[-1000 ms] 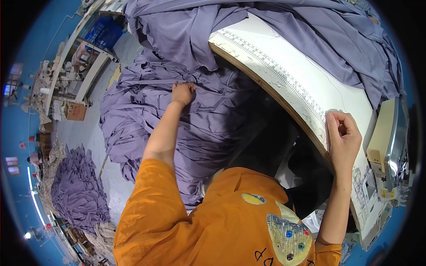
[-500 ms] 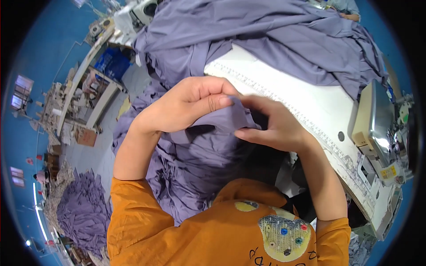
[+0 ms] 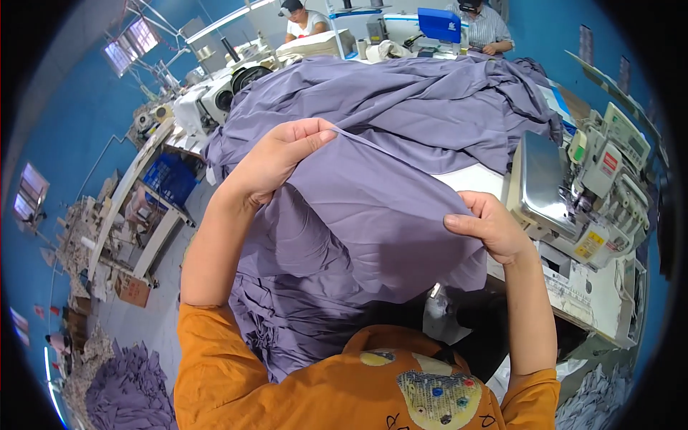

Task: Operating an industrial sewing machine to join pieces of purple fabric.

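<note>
Both hands pinch one edge of grey-purple fabric piece (image 3: 373, 215), held up taut.
Left hand (image 3: 276, 158) pinches the far end, right hand (image 3: 491, 226) the near end just left of the sewing machine (image 3: 595, 193); fabric pile (image 3: 401, 100) lies behind, left of the machine.

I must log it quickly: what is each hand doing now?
Left hand: closed, pinching the purple fabric edge.
Right hand: closed on the same fabric.
</note>
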